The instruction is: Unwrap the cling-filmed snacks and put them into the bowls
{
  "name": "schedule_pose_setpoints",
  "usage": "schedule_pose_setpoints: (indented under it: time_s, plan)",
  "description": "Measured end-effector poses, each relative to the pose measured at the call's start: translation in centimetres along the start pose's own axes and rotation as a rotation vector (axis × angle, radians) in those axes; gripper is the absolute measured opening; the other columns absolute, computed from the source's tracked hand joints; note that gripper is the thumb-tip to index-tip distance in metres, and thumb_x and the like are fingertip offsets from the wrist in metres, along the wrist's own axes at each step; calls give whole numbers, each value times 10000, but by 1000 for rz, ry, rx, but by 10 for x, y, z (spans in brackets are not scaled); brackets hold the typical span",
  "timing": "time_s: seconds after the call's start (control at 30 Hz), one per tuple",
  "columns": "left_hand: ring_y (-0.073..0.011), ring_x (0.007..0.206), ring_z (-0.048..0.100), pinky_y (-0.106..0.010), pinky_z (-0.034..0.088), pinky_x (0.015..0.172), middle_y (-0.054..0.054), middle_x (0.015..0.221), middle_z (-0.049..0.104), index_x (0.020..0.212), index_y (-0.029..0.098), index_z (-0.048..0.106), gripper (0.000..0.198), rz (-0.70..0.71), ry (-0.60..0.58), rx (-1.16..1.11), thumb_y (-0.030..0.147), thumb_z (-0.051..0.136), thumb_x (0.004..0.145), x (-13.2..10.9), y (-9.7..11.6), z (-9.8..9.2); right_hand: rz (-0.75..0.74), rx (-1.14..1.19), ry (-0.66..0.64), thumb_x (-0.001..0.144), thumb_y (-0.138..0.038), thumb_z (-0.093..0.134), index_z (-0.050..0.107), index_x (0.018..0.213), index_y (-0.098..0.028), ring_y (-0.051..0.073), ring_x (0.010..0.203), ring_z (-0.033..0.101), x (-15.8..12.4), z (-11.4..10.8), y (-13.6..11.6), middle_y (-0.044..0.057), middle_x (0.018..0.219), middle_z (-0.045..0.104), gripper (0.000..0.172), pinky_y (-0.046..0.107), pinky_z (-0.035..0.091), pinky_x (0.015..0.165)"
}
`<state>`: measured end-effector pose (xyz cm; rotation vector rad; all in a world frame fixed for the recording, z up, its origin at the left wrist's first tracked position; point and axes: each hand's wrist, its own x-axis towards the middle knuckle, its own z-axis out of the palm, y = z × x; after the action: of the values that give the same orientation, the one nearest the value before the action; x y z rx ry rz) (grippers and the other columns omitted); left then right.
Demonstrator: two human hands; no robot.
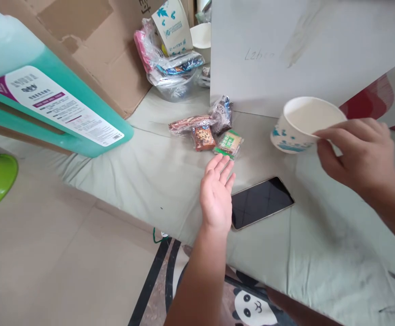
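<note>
Pinched between the thumb and fingers of my right hand [356, 151] is the rim of a white paper bowl [294, 140] with a blue printed pattern. The bowl tilts slightly, and its inside looks pale and bare. My left hand [216, 194] is palm up with its fingers stretched out, holding nothing. Its fingertips are by a green-and-clear snack packet [229, 142]. Around that packet lie a cookie packet [204, 137], a long pinkish wrapped snack [191, 123] and a dark wrapped snack [222, 114]. A black smartphone [263, 202] lies just right of my left hand.
At the left stands a large jug of green liquid [58, 104] before a cardboard box [92, 50]. Behind are a clear tub of wrapped items [175, 88], a paper cup [173, 27] and a white box [272, 59]. A panda mat [254, 308] covers the floor below the cloth-covered surface [143, 181].
</note>
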<state>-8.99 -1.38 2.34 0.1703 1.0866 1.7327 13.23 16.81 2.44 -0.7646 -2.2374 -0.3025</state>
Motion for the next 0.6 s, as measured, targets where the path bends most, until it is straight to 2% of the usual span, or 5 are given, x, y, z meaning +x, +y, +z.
schedule_pose_setpoints:
  time_s: [0.13,0.27,0.43,0.5,0.6]
  plan:
    - [-261,1463,558,-426,467,1171,-99,1516,625,1299,287,616,494,-4,-9,7,529,419,916,-3,0,4,53,-114,48,829,-429,589,732,805,-422,237,629,644,-36,-24,45,84,718,765,145,466,367,588]
    - [-263,1477,540,-423,469,1163,-97,1530,611,1326,301,607,522,4,-8,19,558,420,913,-6,-1,6,129,-82,-33,843,-628,549,755,864,-478,290,737,680,-44,-37,54,120,813,775,256,505,363,622]
    - [-266,1463,555,-424,462,1161,-119,1527,608,1325,282,611,519,-2,31,-37,536,423,913,-5,0,6,99,115,-77,837,-452,608,722,919,-401,303,747,663,3,-26,8,115,853,747,150,528,453,697]
    - [-261,1459,557,-412,462,1155,-114,1533,603,1322,280,615,512,-4,36,-67,530,421,919,-3,2,5,28,204,-163,833,-352,611,718,931,-338,274,705,653,37,-5,-23,97,816,717,146,472,496,660]
    - [-263,1440,572,-410,462,1148,-111,1528,607,1315,276,622,509,-17,45,-110,533,436,916,-1,6,3,-49,304,-311,887,-255,508,709,1044,-247,298,952,707,96,46,-75,117,1023,743,255,475,570,840]
